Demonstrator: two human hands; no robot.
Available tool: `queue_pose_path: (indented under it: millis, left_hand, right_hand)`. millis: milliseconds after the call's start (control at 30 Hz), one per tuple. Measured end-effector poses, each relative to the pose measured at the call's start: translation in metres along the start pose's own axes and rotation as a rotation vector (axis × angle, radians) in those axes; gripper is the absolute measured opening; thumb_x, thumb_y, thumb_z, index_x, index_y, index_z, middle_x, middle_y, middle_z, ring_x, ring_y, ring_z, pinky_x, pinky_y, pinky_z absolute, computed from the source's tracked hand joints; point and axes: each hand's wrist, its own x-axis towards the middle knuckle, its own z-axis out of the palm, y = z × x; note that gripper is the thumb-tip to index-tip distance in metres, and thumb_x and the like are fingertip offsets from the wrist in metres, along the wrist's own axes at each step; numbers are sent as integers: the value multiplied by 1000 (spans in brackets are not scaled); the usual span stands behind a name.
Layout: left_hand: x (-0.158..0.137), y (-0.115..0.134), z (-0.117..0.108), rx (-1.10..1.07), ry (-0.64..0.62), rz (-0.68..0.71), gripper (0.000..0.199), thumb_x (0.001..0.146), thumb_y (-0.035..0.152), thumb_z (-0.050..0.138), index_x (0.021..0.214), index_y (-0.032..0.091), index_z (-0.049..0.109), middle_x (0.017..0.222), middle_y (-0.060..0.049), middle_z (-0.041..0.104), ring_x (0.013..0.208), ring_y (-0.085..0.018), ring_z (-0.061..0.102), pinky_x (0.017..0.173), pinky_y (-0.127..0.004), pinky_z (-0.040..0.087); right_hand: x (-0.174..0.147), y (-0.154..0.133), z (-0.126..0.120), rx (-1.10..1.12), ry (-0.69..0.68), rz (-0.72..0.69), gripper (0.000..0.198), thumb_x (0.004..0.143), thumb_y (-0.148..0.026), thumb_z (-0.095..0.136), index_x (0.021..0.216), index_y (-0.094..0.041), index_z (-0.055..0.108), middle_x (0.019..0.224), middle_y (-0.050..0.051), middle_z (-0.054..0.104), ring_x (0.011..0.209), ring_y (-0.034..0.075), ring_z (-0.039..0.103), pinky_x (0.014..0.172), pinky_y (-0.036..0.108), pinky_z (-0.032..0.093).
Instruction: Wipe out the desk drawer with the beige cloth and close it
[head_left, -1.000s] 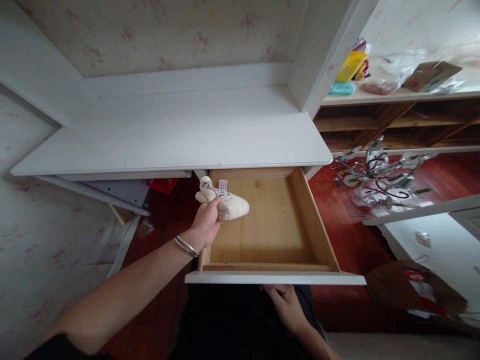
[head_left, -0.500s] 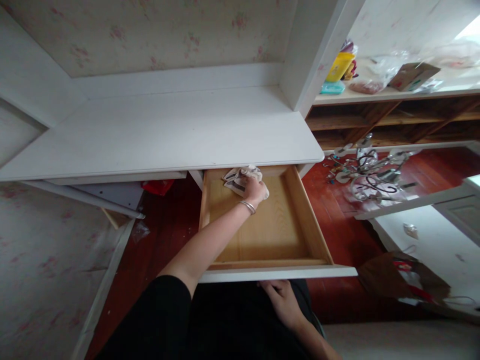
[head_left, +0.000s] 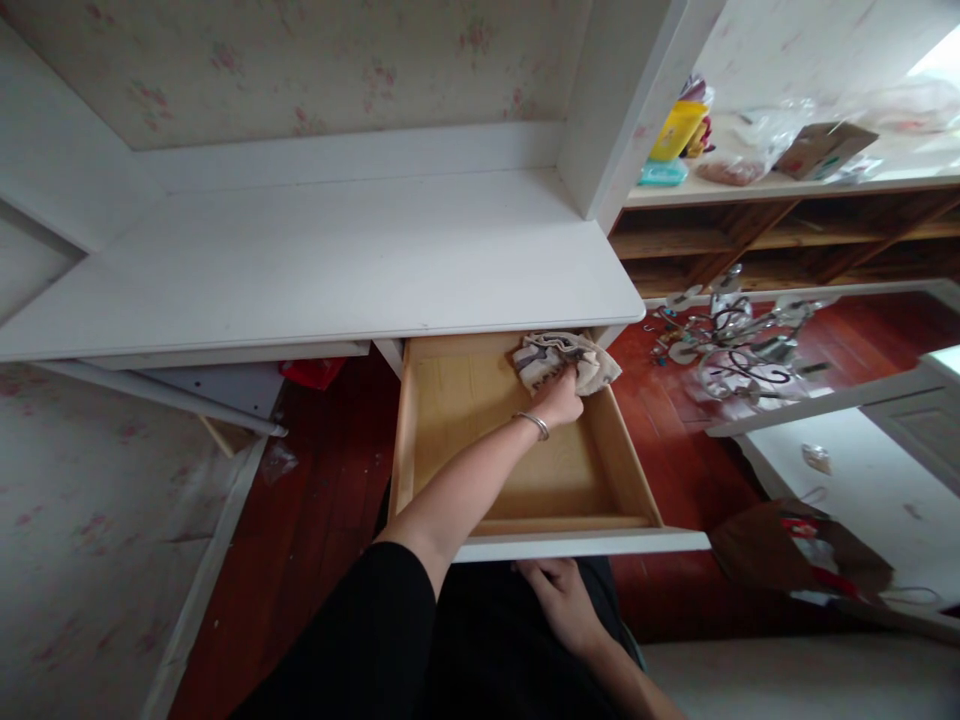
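White desk top [head_left: 337,260] is seen filling the upper middle, bare, with floral wallpaper behind it. Red wood floor [head_left: 315,480] is seen below and to both sides. Open wooden drawer [head_left: 450,420] is pulled out from under the desk at centre, white front edge toward 6 o'clock. Wooden shelf unit [head_left: 787,230] is placed at 2 o'clock, with a yellow container [head_left: 677,128] and a cardboard box [head_left: 823,148] on top. A tangle of metal lamp parts [head_left: 739,345] is laid on the floor at 3 o'clock of the drawer. A brown bag [head_left: 795,555] is seen at 4 o'clock.

Left hand [head_left: 559,400] is reached into the drawer, bracelet on the wrist, fingers pressed down and gripped on a beige printed cloth [head_left: 566,358]. The cloth is bunched in the drawer's far right corner, at 1 o'clock inside it, partly draped over the right wall.

Right hand [head_left: 559,600] is held just under the drawer front at 6 o'clock, fingers curled loosely; whether the front is grasped cannot be told.
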Motion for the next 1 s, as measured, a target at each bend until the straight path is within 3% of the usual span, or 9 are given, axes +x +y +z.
queue_pose_path:
  millis: [100, 333, 467, 700, 867, 1000]
  left_hand:
    - [-12, -6, -12, 93, -150, 21, 69, 74, 12, 57, 140, 28, 43, 130, -7, 60, 118, -24, 57, 99, -34, 44]
    - [-63, 2, -34, 257, -606, 227, 41, 79, 24, 57, 119, 27, 62, 117, -5, 67, 102, -24, 62, 83, -31, 47]
    - [-92, 19, -39, 393, -805, 277, 49, 77, 21, 55, 126, 29, 58, 116, -4, 67, 101, -23, 62, 79, -31, 46]
    - [-112, 35, -64, 433, -912, 251, 42, 75, 19, 55, 116, 25, 63, 106, -3, 69, 88, -20, 61, 66, -26, 41]
    - [-120, 19, -104, 440, -943, 312, 17, 65, 13, 62, 77, 23, 69, 76, 0, 69, 66, -16, 57, 61, -25, 38]
    - [-136, -3, -144, 478, -1049, 252, 21, 57, 4, 62, 57, 24, 65, 56, 3, 63, 54, -14, 50, 56, -26, 34]
  right_hand:
    - [1, 4, 0, -19, 9, -9, 48, 91, -52, 48, 68, -17, 72, 69, 4, 67, 75, 22, 61, 75, 30, 45]
    - [2, 8, 1, -25, 30, 8, 50, 88, -55, 49, 61, -17, 68, 62, 3, 63, 71, 21, 60, 72, 30, 46]
    - [2, 5, 2, -15, 52, 25, 52, 87, -58, 50, 60, -18, 69, 59, 3, 63, 68, 21, 59, 70, 30, 48]
    - [2, 0, 3, -31, 71, 5, 55, 86, -60, 49, 58, -17, 69, 58, 3, 63, 67, 20, 59, 68, 29, 49]
    - [2, 1, 2, -49, 67, 5, 53, 87, -58, 50, 60, -17, 70, 60, 3, 65, 68, 21, 60, 69, 30, 48]
    - [3, 0, 2, -34, 55, 4, 51, 87, -59, 50, 64, -18, 71, 65, 4, 67, 73, 24, 62, 72, 32, 48]
